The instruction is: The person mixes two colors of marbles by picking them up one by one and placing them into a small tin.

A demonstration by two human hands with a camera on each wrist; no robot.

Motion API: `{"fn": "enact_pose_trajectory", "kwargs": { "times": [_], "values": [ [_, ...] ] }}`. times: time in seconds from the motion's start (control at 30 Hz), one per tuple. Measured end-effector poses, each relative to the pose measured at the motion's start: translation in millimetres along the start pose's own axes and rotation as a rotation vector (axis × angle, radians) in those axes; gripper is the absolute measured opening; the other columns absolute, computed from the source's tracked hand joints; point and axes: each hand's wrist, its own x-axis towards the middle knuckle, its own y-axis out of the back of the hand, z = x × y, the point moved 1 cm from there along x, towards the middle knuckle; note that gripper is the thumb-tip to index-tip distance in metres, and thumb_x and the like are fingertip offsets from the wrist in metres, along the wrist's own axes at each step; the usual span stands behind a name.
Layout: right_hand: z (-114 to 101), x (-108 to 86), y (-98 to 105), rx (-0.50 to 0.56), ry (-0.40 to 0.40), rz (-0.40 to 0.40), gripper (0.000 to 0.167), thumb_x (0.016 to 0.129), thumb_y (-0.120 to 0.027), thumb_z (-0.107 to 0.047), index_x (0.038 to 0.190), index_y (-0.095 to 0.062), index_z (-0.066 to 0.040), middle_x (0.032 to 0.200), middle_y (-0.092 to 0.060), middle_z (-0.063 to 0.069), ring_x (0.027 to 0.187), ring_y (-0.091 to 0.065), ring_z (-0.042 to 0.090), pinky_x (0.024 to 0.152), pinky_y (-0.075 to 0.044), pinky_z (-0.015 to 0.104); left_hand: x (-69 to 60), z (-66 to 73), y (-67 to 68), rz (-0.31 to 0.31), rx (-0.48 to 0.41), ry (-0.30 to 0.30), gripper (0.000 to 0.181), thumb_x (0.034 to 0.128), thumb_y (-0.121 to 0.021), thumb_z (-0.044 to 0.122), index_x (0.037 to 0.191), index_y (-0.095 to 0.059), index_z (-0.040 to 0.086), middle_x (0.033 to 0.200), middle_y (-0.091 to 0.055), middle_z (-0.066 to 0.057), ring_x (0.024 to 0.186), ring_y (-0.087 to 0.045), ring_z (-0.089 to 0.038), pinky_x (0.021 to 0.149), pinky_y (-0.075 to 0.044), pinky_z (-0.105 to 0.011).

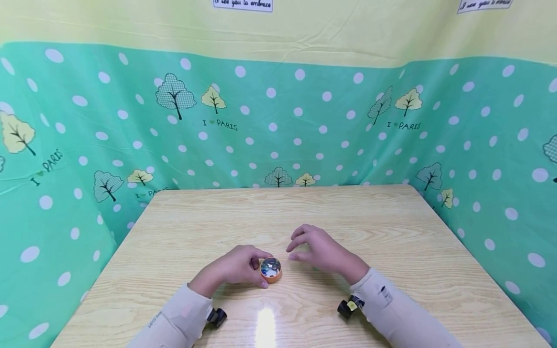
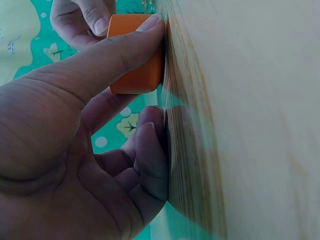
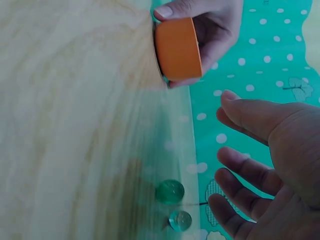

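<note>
A small round orange container [image 1: 271, 278] with a shiny, reflective top stands on the table. My left hand [image 1: 237, 265] pinches its sides between thumb and fingers; in the left wrist view the thumb lies along the orange wall [image 2: 132, 80]. To the right of it, my right hand [image 1: 319, 246] hovers over the wood with loosely bent fingers and holds nothing. Two clear greenish glass marbles rest on the table below the right hand in the right wrist view: a larger one [image 3: 170, 192] and a smaller one [image 3: 180, 220]. What lies under the container's glossy top is too small to tell.
The light wooden table [image 1: 278, 212] stretches out around both hands. Behind it and on both sides hangs a green and yellow curtain [image 1: 304, 130] with dots and trees. Small black cameras sit at the left wrist [image 1: 217, 317] and the right wrist [image 1: 346, 309].
</note>
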Motion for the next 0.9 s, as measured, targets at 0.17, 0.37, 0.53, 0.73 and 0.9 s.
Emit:
{"fn": "enact_pose_trajectory", "kwargs": {
  "times": [0.17,0.37,0.53,0.73,0.9],
  "values": [
    [7,0.8,5,0.006,0.005,0.007,0.012,0.091,-0.082,-0.028,0.101,-0.083,-0.021,0.12,-0.066,0.0,0.114,-0.062,0.022,0.1,-0.05,0.048,0.4,0.1,0.2,0.012,0.001,0.004,0.062,0.0731,-0.096,0.033,0.13,-0.073,0.026,0.08,-0.066,0.007,0.068,-0.054,-0.009,0.061,-0.044,-0.025],
    [19,0.1,12,0.057,0.009,-0.027,0.011,0.091,-0.082,-0.027,0.101,-0.082,-0.021,0.115,-0.066,-0.005,0.109,-0.062,0.017,0.097,-0.051,0.046,0.3,0.9,0.0,0.013,0.006,0.002,0.059,0.0732,-0.096,0.032,0.128,-0.074,0.028,0.084,-0.067,0.008,0.07,-0.055,-0.01,0.063,-0.045,-0.026],
    [28,-0.1,15,0.089,-0.027,-0.077,0.01,0.092,-0.081,-0.026,0.101,-0.082,-0.022,0.113,-0.065,-0.009,0.109,-0.062,0.018,0.098,-0.051,0.049,-0.1,1.7,0.2,0.01,0.008,0.01,0.058,0.0737,-0.095,0.032,0.127,-0.074,0.03,0.084,-0.067,0.008,0.071,-0.054,-0.01,0.063,-0.044,-0.026],
    [37,-0.9,18,0.11,-0.059,-0.098,0.009,0.091,-0.081,-0.027,0.1,-0.083,-0.024,0.111,-0.066,-0.01,0.111,-0.063,0.023,0.099,-0.05,0.049,-0.6,2.4,0.1,0.012,0.007,0.012,0.057,0.0736,-0.095,0.032,0.127,-0.074,0.03,0.086,-0.068,0.008,0.072,-0.055,-0.01,0.064,-0.045,-0.027],
    [42,-3.1,22,0.113,-0.067,-0.111,0.01,0.091,-0.082,-0.028,0.099,-0.082,-0.024,0.111,-0.066,-0.011,0.11,-0.064,0.024,0.096,-0.052,0.049,-0.8,2.8,-0.2,0.008,-0.002,0.013,0.057,0.0742,-0.095,0.031,0.127,-0.074,0.03,0.084,-0.067,0.007,0.071,-0.054,-0.01,0.062,-0.044,-0.026]
  ]
}}
